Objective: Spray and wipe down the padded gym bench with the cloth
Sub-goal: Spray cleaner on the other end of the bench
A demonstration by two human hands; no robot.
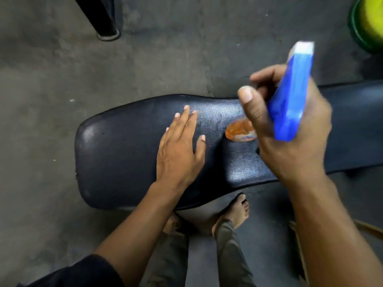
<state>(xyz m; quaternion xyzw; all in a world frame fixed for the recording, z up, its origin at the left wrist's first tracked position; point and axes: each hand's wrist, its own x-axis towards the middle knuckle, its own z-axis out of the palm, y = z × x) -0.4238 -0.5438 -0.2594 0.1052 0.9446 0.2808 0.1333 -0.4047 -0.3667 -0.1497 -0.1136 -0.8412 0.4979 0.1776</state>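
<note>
Left hand [178,150] flat, fingers [186,119] spread, on black padded counter [116,160]. Right hand [290,129] gripping blue spray bottle [290,100] above counter, blurred; orange part [238,131] possibly bottle body.

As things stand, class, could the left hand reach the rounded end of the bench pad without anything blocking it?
Probably yes. The left hand already lies flat on the bench pad, and the pad's surface between it and the rounded end is bare. The right hand holds the spray bottle on the other side.
</note>
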